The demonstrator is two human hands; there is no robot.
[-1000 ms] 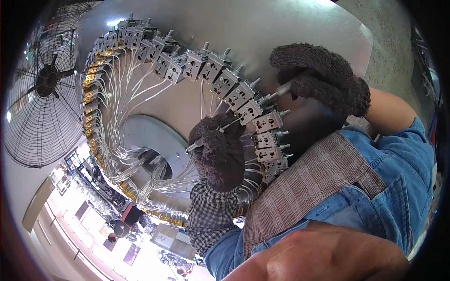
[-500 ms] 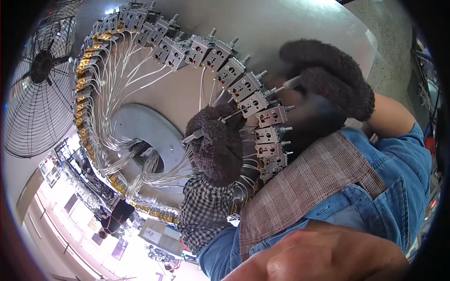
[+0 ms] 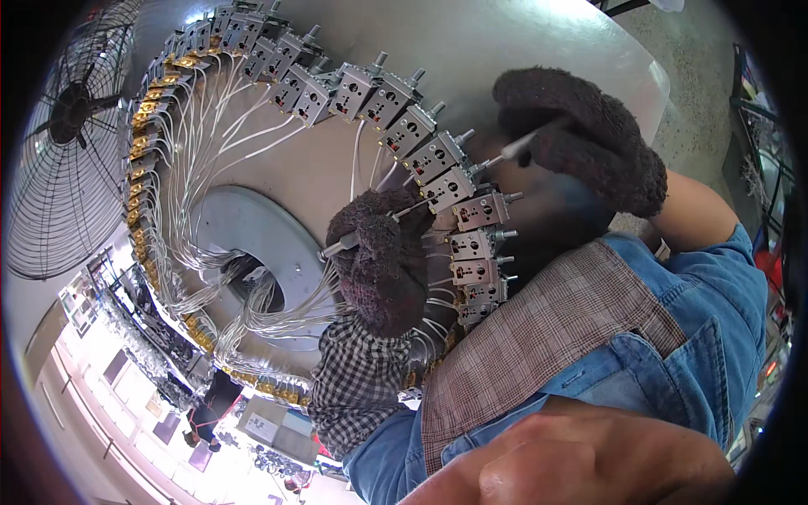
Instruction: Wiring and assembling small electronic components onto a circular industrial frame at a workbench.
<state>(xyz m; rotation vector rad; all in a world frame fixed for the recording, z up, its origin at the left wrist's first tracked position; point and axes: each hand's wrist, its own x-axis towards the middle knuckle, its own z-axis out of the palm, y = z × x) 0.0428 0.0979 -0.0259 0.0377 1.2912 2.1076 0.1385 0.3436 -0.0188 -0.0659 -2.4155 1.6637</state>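
Small grey metal boxes [image 3: 449,189] with short shafts stand side by side around the edge of a large ring fixture and look like thermostats. My left hand [image 3: 379,261], in a dark fuzzy glove, is closed round a screwdriver [image 3: 341,245]. Its pale handle shows at one side of the fist, and its thin blade reaches the inner face of one box. My right hand [image 3: 589,143], gloved likewise, grips a second pale-handled tool [image 3: 519,148]. That tool's thin metal end meets the shaft side of the same box; the fingers partly hide its handle.
White wires [image 3: 181,185] run from gold-coloured parts along the ring to a grey central hub [image 3: 278,219]. A metal table [image 3: 471,50] lies beyond the ring. A black-caged fan [image 3: 71,118] stands at far left. Another person [image 3: 210,408] is in the background.
The whole view has shifted slightly left. Both hands keep their tools at the same box; the right-hand tool's handle is tilted a little differently.
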